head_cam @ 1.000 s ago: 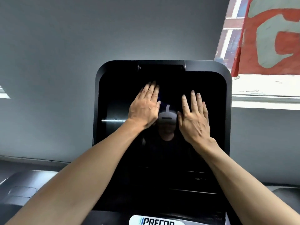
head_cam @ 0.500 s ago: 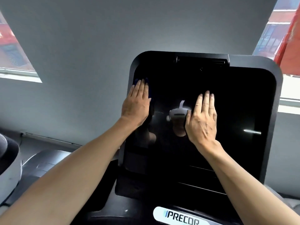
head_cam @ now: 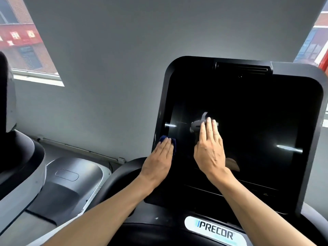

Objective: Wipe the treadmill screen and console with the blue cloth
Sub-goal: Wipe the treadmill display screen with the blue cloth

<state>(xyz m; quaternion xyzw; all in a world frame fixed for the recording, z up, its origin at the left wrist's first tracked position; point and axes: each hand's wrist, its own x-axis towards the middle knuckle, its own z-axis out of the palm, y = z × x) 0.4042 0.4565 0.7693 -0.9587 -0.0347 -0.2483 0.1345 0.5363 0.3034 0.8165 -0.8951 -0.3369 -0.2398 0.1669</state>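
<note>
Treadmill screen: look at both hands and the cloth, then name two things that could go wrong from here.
The bare right hand lies flat on the glossy screen, so it may leave fresh smears. The blue cloth sits at the screen's left edge under the left hand; it might slip off the side.

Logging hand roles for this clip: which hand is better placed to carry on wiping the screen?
Left. The left hand presses the blue cloth flat against the screen at its left edge. The right hand lies bare on the glass, no cloth under it.
</note>
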